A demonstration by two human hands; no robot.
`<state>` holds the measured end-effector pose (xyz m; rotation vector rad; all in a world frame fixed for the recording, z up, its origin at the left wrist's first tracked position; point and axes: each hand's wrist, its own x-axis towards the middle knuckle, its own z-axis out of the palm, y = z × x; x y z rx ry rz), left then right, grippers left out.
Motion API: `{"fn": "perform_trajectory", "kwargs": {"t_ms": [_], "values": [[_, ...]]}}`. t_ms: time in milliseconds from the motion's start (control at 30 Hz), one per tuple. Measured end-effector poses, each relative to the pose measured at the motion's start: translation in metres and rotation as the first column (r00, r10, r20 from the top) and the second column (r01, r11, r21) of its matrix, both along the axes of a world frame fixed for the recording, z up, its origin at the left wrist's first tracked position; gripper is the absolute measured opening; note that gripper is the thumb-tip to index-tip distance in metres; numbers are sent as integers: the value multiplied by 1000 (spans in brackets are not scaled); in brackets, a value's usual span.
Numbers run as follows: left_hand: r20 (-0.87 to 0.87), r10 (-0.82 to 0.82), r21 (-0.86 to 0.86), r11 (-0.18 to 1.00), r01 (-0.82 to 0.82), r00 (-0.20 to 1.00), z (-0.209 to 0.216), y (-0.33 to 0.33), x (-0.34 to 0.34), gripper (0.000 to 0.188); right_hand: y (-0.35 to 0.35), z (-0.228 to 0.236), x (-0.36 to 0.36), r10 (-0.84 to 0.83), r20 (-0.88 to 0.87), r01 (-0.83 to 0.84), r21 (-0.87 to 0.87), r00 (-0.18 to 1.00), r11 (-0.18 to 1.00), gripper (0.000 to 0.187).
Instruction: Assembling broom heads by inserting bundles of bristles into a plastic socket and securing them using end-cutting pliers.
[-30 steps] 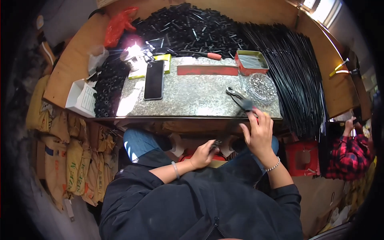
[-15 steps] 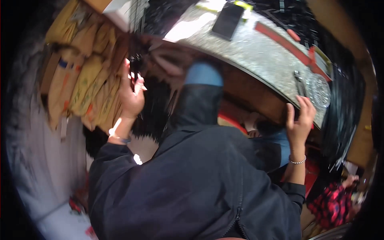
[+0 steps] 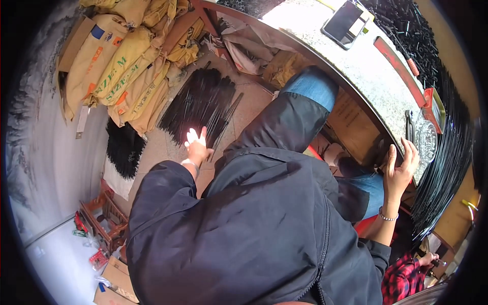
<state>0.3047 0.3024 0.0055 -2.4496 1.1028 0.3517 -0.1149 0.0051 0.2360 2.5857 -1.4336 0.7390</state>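
My left hand (image 3: 196,146) reaches down to the floor, fingers spread, at the near end of a bundle of long black rods (image 3: 201,101) lying there. I cannot tell whether it grips any of them. My right hand (image 3: 400,165) rests on the edge of the speckled stone worktop (image 3: 356,61), fingers apart, holding nothing. Just beyond it on the worktop lie dark pliers (image 3: 409,125) and a clear glass dish (image 3: 426,140). My dark jacket and blue jeans fill the middle of the view.
Yellow sacks (image 3: 119,56) are stacked on the floor at upper left. A phone (image 3: 344,21), a red strip (image 3: 397,63) and short black tubes (image 3: 406,20) lie on the worktop. Long black rods (image 3: 447,168) hang at the right. A red rack (image 3: 104,221) stands lower left.
I have leaned left and down. My left hand dropped from near the sacks to the rod bundle on the floor. My right hand stays at the worktop edge.
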Motion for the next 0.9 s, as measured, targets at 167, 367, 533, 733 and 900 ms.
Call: {"fn": "perform_trajectory", "kwargs": {"t_ms": [167,367,533,733,900], "values": [[130,-317,-641,696,324,939,-30,-106,30,45,12,22,-28,-113,-4,112,-65,994,992,30],[-273,-692,-956,273,-107,669,162,-214,-68,13,-19,21,-74,-295,85,304,-131,952,944,27],[-196,-948,-979,205,10,252,214,-254,-154,11,-58,41,-184,-633,-1,621,-198,774,759,22],[-184,-982,-979,179,101,-36,222,-281,-204,11,-127,53,-256,-851,-78,838,-148,519,525,31],[-160,-986,-980,153,130,-50,217,-291,-209,10,-168,51,-278,-886,-72,886,-39,459,462,35]]}}
